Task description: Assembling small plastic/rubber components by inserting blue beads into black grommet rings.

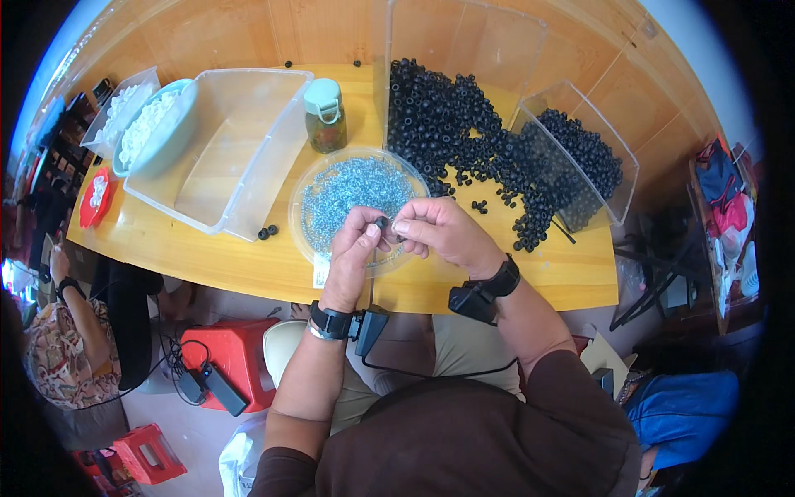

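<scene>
My two hands meet over the near part of a round clear tray point(295, 210) that holds many small shiny blue-silver pieces point(352, 184). Between the thumb and fingers of my left hand point(356, 242) is a small black ring-shaped part point(382, 223). My right hand point(439, 230) is closed in a pinch right beside that part; whatever is between its fingertips is hidden or too small to name. To the right of the tray, a heap of similar black parts point(439, 108) spreads over the table.
On the yellow table point(248, 261) stand a clear bin point(248, 149), a green-lidded bottle point(325, 116), a teal bowl point(186, 124) of white pieces and a red dish point(89, 211). A tipped clear box point(621, 166) holds more black parts. Red stools point(228, 344) and two people are nearby.
</scene>
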`<state>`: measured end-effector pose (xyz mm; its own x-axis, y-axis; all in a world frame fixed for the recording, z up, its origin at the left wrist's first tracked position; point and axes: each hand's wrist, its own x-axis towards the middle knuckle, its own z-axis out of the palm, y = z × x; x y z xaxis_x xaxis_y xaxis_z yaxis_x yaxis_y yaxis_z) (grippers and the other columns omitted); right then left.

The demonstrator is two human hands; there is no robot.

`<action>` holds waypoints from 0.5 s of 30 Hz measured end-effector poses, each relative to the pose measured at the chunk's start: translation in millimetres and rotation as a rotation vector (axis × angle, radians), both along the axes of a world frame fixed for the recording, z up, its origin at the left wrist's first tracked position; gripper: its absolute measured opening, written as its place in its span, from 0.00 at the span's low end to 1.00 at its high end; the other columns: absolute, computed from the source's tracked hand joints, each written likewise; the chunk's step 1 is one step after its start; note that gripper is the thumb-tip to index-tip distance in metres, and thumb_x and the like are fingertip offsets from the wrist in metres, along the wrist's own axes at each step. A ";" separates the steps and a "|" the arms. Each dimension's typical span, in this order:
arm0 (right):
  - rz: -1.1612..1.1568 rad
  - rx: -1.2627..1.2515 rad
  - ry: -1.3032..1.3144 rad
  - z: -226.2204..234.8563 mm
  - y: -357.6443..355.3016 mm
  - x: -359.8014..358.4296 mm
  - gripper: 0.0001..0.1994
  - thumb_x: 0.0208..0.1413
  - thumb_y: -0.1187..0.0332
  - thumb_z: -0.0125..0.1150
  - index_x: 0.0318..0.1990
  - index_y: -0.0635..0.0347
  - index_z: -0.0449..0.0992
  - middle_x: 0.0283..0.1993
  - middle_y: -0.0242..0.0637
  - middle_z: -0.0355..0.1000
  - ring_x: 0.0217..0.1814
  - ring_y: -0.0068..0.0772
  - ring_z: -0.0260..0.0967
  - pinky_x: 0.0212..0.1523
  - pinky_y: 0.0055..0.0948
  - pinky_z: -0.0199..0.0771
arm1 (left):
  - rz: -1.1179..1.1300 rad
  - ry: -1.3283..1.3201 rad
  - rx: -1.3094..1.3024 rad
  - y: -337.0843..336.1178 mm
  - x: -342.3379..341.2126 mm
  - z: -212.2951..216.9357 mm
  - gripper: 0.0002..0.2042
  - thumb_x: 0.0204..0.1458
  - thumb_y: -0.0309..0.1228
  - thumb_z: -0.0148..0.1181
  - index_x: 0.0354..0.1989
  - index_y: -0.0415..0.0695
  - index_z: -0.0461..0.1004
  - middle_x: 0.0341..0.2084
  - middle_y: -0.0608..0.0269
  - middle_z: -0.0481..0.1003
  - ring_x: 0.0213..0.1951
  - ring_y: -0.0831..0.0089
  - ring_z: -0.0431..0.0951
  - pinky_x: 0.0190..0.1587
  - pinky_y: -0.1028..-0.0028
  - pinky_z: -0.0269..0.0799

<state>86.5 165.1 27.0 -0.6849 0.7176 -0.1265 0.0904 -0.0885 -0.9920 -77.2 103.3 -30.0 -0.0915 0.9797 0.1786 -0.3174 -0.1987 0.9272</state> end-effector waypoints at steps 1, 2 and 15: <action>0.001 0.001 -0.001 2.6 2.6 2.3 0.08 0.58 0.66 0.55 0.33 0.62 0.75 0.25 0.27 0.70 0.24 0.15 0.64 0.26 0.16 0.65 | -0.018 0.007 -0.001 0.2 0.2 0.3 0.12 0.58 0.37 0.49 0.41 0.40 0.68 0.32 0.66 0.71 0.35 0.77 0.70 0.42 0.76 0.65; 0.048 -0.035 -0.008 5.3 4.7 4.6 0.09 0.58 0.65 0.55 0.33 0.62 0.75 0.25 0.27 0.70 0.24 0.15 0.64 0.26 0.16 0.64 | -0.037 0.014 -0.001 0.4 0.4 0.7 0.12 0.58 0.36 0.50 0.41 0.40 0.68 0.32 0.66 0.71 0.35 0.76 0.70 0.42 0.76 0.66; 0.174 -0.371 -0.043 -2.8 23.8 16.3 0.09 0.57 0.63 0.57 0.33 0.59 0.75 0.22 0.27 0.70 0.20 0.15 0.64 0.22 0.15 0.64 | 0.015 0.471 0.162 0.1 -4.5 1.4 0.13 0.58 0.35 0.49 0.42 0.38 0.69 0.31 0.62 0.71 0.35 0.75 0.70 0.40 0.75 0.66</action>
